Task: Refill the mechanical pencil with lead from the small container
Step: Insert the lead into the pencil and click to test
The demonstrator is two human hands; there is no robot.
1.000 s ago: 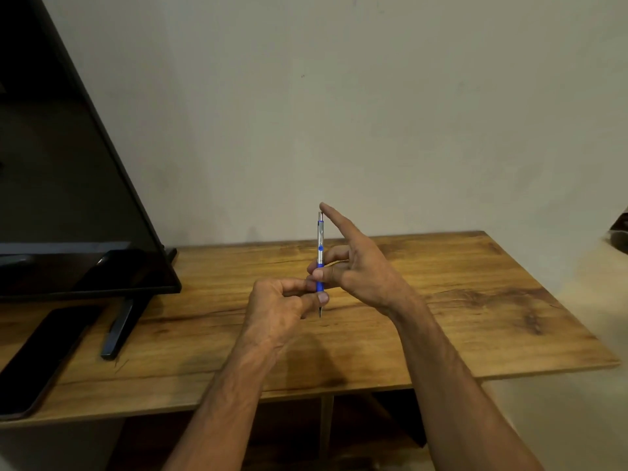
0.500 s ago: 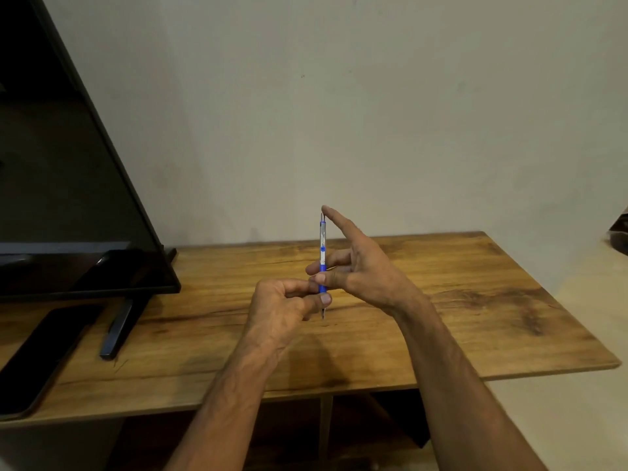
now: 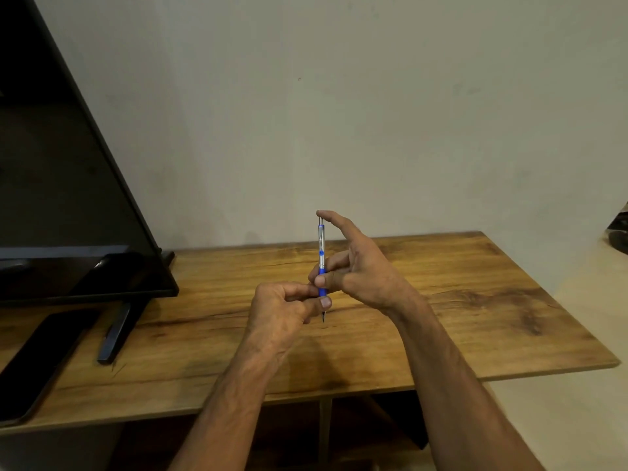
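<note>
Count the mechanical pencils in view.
1. The mechanical pencil is held upright over the table: the right hand pinches its middle, index fingertip on top; the left hand pinches it near the tip. No other shows.

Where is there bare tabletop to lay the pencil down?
Bare wood runs from the right hand to the right edge of the table, and behind the hands to the wall. The left end is crowded: monitor, stand foot, phone.

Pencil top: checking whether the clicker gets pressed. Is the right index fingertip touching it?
Touching. Head view: the index fingertip of the right hand sits on the pencil top, no gap; the left hand pinches its lower grip.
</note>
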